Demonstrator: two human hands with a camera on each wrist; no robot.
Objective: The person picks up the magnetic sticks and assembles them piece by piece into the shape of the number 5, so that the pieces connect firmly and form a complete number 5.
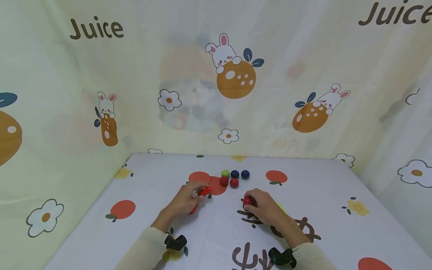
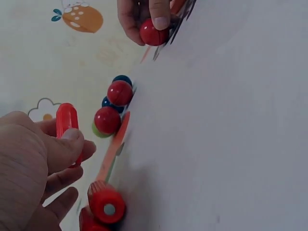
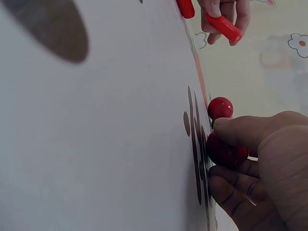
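My left hand (image 1: 185, 199) pinches a short red rod with rounded ends (image 2: 67, 118) between thumb and fingers, above the table. Below that hand lie other red rods (image 2: 107, 206); one shows a round grey spot on its end. With thumb and fingers my right hand (image 1: 266, 207) grips a red ball (image 3: 226, 151) low over the tabletop; whether it touches the cloth I cannot tell. Farther back, between the hands, a green ball (image 1: 225, 173), two dark blue balls (image 1: 245, 174) and two more red balls (image 1: 234, 183) sit close together.
A white cloth printed with fruit and dark lettering covers the table (image 1: 216, 232). Behind and at both sides hangs a cream curtain (image 1: 145, 67) with rabbits, oranges and flowers. Each wrist wears a black device (image 1: 175, 242).
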